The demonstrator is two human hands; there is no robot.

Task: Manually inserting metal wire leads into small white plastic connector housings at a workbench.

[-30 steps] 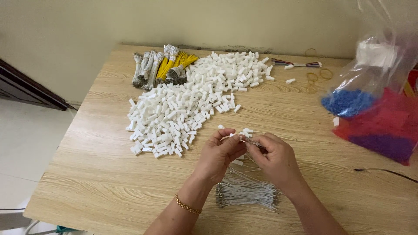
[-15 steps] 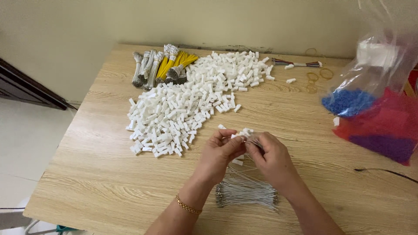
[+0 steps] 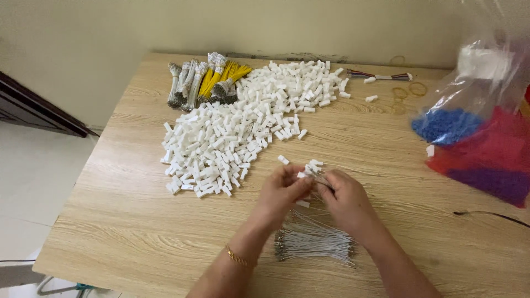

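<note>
Light wood-grain table [image 3: 138, 232], filling most of the frame. On it: large heap of small white plastic connectors [image 3: 243, 127], centre to upper middle; bundles of grey and yellow wires [image 3: 204, 83], upper left; flat bundle of thin white wires [image 3: 314, 245], lower centre; clear bags of blue and red pieces [image 3: 480, 149], right edge; rubber bands [image 3: 411, 89], upper right.

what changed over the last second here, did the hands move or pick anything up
Very little. Both hands, left hand and right hand, stayed together over the grey wire bundle, still pinching the small white connectors; they only shifted slightly. Nothing was picked up or let go. The white connector pile, wire bundles and plastic bags stayed put.
</note>
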